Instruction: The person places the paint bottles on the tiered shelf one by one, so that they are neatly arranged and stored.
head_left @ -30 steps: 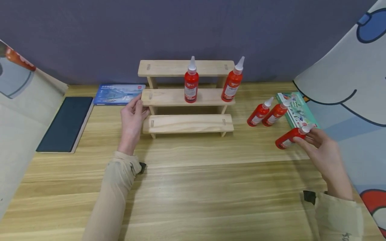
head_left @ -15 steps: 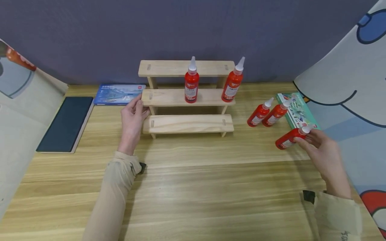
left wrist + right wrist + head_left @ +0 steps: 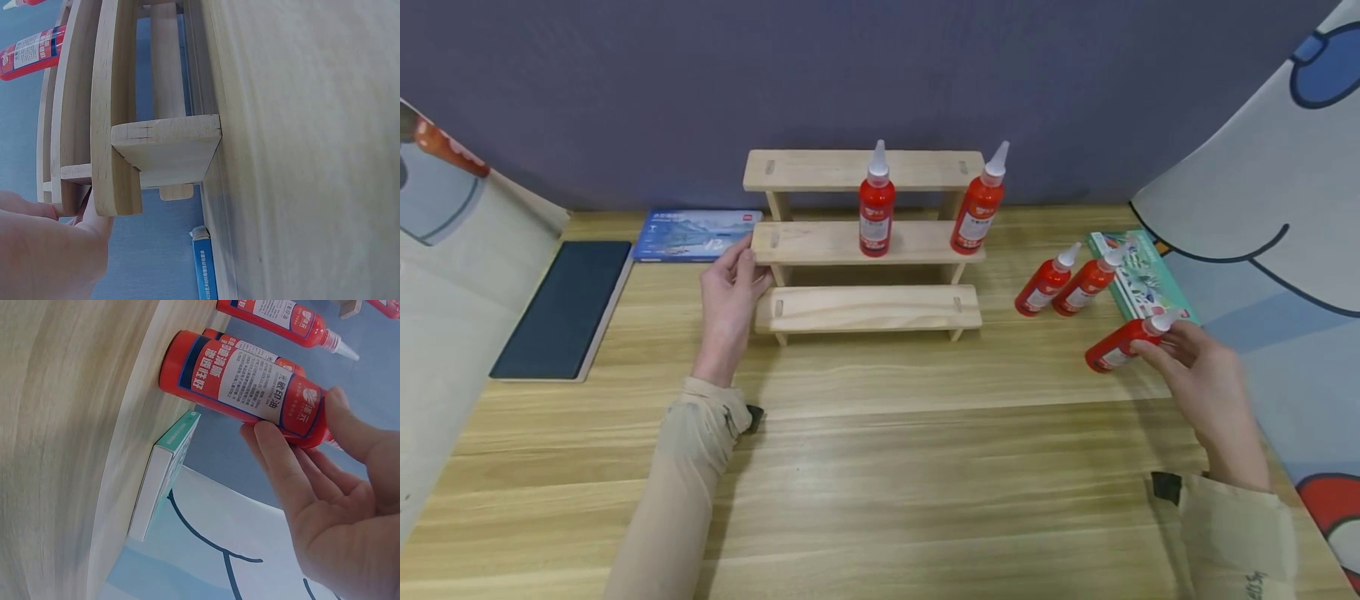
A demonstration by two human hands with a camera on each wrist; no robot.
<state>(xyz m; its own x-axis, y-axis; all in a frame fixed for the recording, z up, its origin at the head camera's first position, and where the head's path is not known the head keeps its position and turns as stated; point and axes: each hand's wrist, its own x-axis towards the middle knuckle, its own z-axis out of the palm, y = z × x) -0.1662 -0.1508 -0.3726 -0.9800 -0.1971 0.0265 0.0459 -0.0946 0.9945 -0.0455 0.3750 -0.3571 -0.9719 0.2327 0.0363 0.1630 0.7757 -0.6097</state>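
Note:
A three-tier wooden display shelf (image 3: 865,308) stands at the back of the table. My left hand (image 3: 730,292) grips the left end of its middle tier, thumb in front; part of the fingers is hidden behind the boards. At the right, my right hand (image 3: 1206,387) holds a red bottle (image 3: 250,387) with a white nozzle, thumb and fingers round its upper part. That bottle leans toward the hand, its base at or just above the table. Two more red bottles (image 3: 1040,287) stand close together left of it. On the middle tier are two others, a centre bottle (image 3: 876,217) and a right-end bottle (image 3: 977,215).
A blue flat box (image 3: 692,235) lies left of the shelf, near a dark notebook (image 3: 561,308). Behind the right-hand bottles lies a green box (image 3: 1150,275). A dark panel (image 3: 880,75) closes off the back, and printed cloth (image 3: 1262,208) hangs at the right.
Almost nothing differs. My right wrist and sleeve have shifted very slightly left; the bottles, shelf and left hand stay where they were.

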